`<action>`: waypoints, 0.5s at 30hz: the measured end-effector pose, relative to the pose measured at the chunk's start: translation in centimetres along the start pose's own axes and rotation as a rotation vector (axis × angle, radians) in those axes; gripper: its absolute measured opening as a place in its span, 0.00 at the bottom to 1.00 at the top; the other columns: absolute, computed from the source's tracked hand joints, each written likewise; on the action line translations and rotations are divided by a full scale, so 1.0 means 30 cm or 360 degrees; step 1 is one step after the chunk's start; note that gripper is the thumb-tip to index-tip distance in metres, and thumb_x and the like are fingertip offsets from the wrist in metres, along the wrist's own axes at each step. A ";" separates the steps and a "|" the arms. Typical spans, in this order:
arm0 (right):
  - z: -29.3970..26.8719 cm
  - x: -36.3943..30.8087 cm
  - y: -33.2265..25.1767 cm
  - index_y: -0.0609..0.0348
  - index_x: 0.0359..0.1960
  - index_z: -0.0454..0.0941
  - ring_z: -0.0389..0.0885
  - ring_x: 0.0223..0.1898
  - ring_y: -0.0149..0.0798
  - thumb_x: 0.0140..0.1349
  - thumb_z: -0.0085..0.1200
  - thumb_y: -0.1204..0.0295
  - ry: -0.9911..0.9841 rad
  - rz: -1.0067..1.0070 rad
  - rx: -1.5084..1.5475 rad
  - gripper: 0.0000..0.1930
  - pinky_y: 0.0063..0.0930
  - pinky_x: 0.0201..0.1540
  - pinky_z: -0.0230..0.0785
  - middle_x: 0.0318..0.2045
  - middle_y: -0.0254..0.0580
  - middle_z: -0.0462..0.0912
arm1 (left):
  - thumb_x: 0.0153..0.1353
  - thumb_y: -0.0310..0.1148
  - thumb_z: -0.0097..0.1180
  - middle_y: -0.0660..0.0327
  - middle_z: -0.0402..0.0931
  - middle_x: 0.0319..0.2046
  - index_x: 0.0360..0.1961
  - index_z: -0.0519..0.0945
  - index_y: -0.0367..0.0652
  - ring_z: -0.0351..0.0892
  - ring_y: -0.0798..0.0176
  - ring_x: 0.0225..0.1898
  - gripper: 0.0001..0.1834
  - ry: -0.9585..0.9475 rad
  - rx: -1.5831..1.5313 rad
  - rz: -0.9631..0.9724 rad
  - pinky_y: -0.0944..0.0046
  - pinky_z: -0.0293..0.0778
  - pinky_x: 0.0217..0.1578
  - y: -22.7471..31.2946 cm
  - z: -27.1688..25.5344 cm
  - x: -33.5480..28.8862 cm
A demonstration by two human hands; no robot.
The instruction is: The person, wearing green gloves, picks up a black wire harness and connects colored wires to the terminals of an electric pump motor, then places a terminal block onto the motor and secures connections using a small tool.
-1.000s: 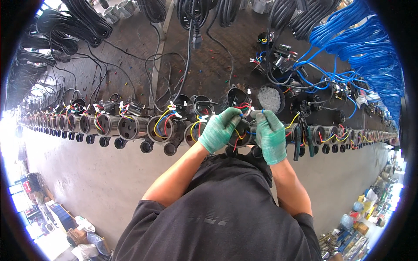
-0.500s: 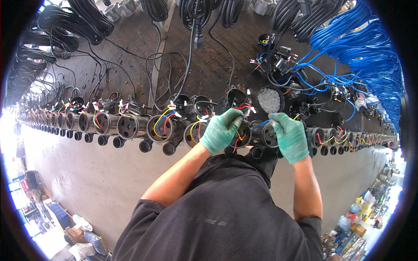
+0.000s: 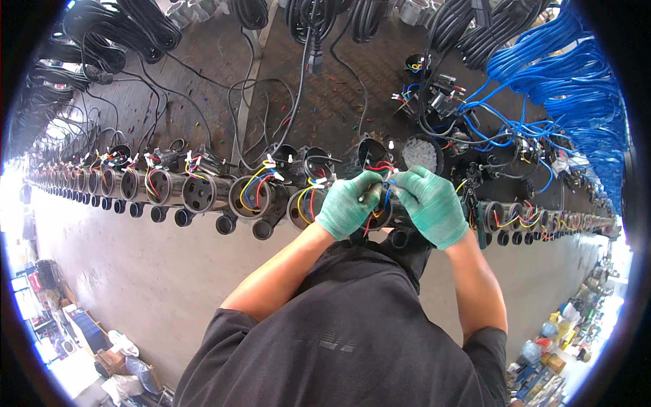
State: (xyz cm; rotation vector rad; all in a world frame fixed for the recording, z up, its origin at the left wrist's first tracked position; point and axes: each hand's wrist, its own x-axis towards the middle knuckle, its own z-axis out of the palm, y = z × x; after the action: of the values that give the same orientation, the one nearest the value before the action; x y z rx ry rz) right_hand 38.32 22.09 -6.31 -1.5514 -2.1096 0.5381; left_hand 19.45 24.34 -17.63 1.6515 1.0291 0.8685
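Pinching a blue wire (image 3: pixel 387 194) mid-frame, the right hand (image 3: pixel 431 207) sits beside the left hand (image 3: pixel 347 205), fingertips together, contents hidden.

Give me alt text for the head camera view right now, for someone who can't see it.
A person's green-gloved left hand and right hand work with fingertips close together at a blue wire, above a long row of dark round housings trailing coloured wires. Beyond, a dark tabletop is bordered by bundled black cables and blue cables.
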 end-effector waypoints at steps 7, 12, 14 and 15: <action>0.047 0.007 0.029 0.59 0.46 0.88 0.87 0.37 0.56 0.63 0.64 0.78 -0.0008 0.0040 -0.0268 0.11 0.42 0.38 0.79 0.38 0.50 0.87 | 0.71 0.28 0.62 0.57 0.86 0.32 0.52 0.83 0.39 0.81 0.70 0.31 0.11 -0.0022 -0.0141 -0.0005 0.66 0.79 0.38 -0.013 0.000 -0.003; 0.085 -0.008 0.052 0.60 0.41 0.86 0.87 0.35 0.59 0.64 0.64 0.74 0.0116 0.0064 -0.0018 0.06 0.46 0.37 0.79 0.36 0.52 0.87 | 0.71 0.30 0.62 0.56 0.88 0.36 0.53 0.83 0.38 0.84 0.69 0.36 0.12 -0.0147 -0.0259 -0.0107 0.65 0.81 0.44 0.008 -0.029 0.002; 0.113 -0.016 0.046 0.61 0.40 0.85 0.87 0.34 0.59 0.66 0.63 0.74 0.0186 0.0140 0.0071 0.05 0.45 0.37 0.79 0.34 0.54 0.87 | 0.71 0.30 0.62 0.56 0.88 0.38 0.53 0.83 0.38 0.85 0.69 0.38 0.13 -0.0180 -0.0293 -0.0111 0.64 0.81 0.45 0.017 -0.041 0.003; 0.127 -0.022 0.041 0.62 0.40 0.84 0.87 0.33 0.59 0.67 0.62 0.74 0.0257 0.0216 0.0160 0.05 0.44 0.36 0.79 0.33 0.55 0.87 | 0.71 0.31 0.62 0.56 0.88 0.39 0.53 0.84 0.38 0.86 0.68 0.39 0.13 -0.0193 -0.0226 -0.0083 0.64 0.81 0.44 0.031 -0.048 0.003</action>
State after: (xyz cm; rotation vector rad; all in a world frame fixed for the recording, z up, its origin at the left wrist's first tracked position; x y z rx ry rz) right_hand 37.26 21.66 -10.20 -1.6314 -1.8398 0.5372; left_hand 18.40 24.77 -16.34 1.5318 0.9021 0.7793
